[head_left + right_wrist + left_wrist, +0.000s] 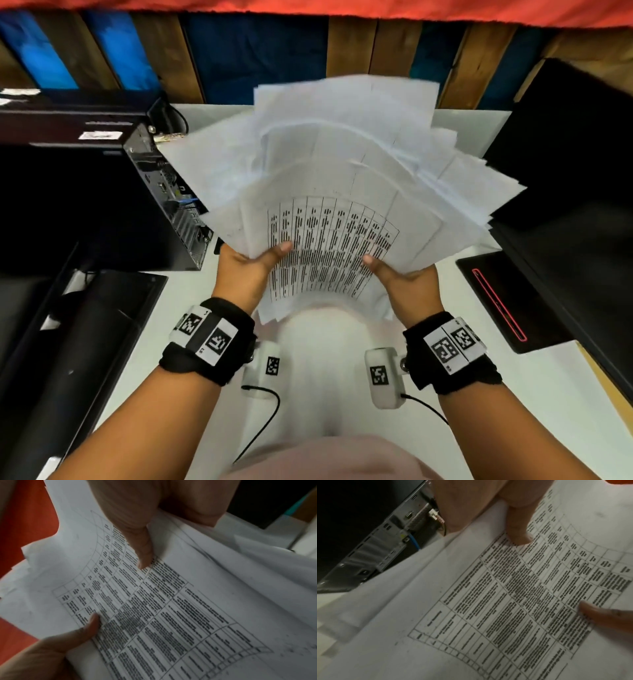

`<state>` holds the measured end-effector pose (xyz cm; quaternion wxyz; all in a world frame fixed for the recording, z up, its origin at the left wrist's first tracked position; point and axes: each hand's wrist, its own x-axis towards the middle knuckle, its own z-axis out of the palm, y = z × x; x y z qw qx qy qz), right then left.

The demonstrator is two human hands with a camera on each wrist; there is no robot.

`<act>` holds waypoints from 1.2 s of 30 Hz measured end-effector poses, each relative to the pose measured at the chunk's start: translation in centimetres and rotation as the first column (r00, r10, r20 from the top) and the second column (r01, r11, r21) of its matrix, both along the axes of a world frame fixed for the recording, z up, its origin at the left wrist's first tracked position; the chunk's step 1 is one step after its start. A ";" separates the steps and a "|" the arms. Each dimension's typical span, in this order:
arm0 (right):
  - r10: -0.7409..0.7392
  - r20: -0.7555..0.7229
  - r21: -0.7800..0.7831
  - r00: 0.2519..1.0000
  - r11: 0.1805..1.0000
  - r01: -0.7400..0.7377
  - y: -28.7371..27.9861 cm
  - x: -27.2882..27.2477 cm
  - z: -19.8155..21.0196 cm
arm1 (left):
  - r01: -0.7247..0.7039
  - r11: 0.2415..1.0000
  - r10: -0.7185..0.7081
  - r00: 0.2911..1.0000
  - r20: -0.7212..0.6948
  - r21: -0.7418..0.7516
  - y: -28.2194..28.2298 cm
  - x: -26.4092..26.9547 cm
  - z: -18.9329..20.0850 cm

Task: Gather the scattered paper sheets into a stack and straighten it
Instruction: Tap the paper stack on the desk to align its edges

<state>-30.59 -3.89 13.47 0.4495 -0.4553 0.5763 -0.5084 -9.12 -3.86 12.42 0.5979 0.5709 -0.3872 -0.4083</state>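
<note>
Okay, your left hand (247,270) and right hand (404,284) both grip the paper sheets (342,178) by the near edge, thumbs on top, lifted over the white desk (479,394) — messy fan, edges splayed unevenly, top sheet a printed table, curling — between the computer tower (102,192) and black monitor (575,164).

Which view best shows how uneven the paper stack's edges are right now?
The head view: the whole paper stack shows, its sheets fanned out with staggered far corners, gripped by the left hand and right hand. Both wrist views show only the printed table on the top sheet and the thumbs pressing it.
</note>
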 end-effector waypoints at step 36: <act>0.157 0.093 -0.053 0.983 0.987 -0.153 0.0 -1.3 -0.7 | 0.230 0.966 -0.216 0.969 -0.116 0.117 0.4 0.0 -1.7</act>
